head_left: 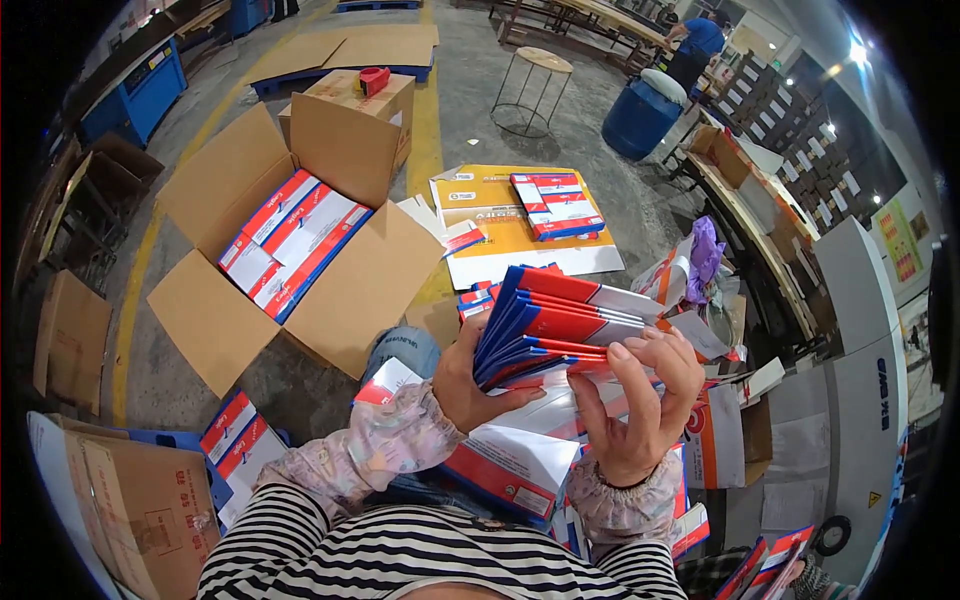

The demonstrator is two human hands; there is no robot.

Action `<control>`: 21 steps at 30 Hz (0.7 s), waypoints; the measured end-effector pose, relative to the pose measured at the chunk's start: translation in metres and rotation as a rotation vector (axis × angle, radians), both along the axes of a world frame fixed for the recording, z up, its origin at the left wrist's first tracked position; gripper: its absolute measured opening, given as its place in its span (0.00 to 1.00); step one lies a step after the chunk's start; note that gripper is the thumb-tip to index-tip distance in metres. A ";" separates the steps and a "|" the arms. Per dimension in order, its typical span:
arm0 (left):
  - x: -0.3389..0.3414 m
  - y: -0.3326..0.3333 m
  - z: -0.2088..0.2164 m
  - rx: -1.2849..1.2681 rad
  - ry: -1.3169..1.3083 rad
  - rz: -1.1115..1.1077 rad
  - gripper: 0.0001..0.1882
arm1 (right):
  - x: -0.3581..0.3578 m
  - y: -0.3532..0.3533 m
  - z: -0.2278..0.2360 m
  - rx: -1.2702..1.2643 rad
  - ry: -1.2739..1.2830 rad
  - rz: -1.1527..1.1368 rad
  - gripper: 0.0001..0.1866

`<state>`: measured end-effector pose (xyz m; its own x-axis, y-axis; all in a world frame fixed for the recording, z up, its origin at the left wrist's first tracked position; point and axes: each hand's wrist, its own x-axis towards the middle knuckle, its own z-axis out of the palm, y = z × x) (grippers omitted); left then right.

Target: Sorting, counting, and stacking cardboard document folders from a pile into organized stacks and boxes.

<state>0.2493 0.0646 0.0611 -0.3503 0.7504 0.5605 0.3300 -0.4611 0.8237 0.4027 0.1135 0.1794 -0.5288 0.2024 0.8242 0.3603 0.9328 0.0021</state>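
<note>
Gripping a fanned stack of flat blue, red and white folded cartons [560,320], the left hand [470,385] is closed around the stack's lower left end, thumb on the near side and fingers hidden behind. The right hand [640,410] is clamped on the stack's lower right edge, its fingertips [650,350] curled over the top of the sheets and its palm facing the camera. The stack is held above the lap, tilted, with its far end fanned open toward the floor.

Below the hands, more flat cartons [510,465] lie across the lap, partly covered by the forearms and floral sleeves [380,445]; how many there are cannot be told. Another pile at the lower right corner [770,565] is cut off by the picture's edge.

Bare concrete floor [470,90] lies ahead, between a yellow flattened box [510,225] carrying a small bundle of the same cartons [557,205] and, to the left, an open cardboard box [290,250] with its flaps spread and rows of the cartons packed inside. A closed box behind it bears a red tape dispenser [373,79]. To the right, bags and scraps [700,265] crowd the space beside a table edge. Far off stand a wire stool [535,90], a blue barrel [640,115] and a person in blue [700,45].
</note>
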 end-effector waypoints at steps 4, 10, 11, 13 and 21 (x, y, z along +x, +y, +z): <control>0.000 0.000 -0.001 -0.002 -0.042 -0.023 0.47 | 0.001 -0.002 -0.003 0.018 0.020 -0.010 0.23; 0.000 -0.003 0.002 -0.044 -0.034 -0.015 0.47 | 0.002 -0.006 0.005 -0.053 -0.101 -0.004 0.28; 0.001 -0.003 0.001 -0.031 -0.039 -0.026 0.47 | 0.002 -0.007 0.007 -0.064 -0.131 -0.012 0.27; 0.001 -0.002 -0.001 -0.018 -0.045 -0.034 0.46 | 0.000 -0.008 0.010 -0.069 -0.157 -0.017 0.27; -0.001 -0.002 -0.006 -0.011 -0.083 -0.074 0.46 | -0.003 -0.013 0.008 -0.068 -0.143 -0.011 0.24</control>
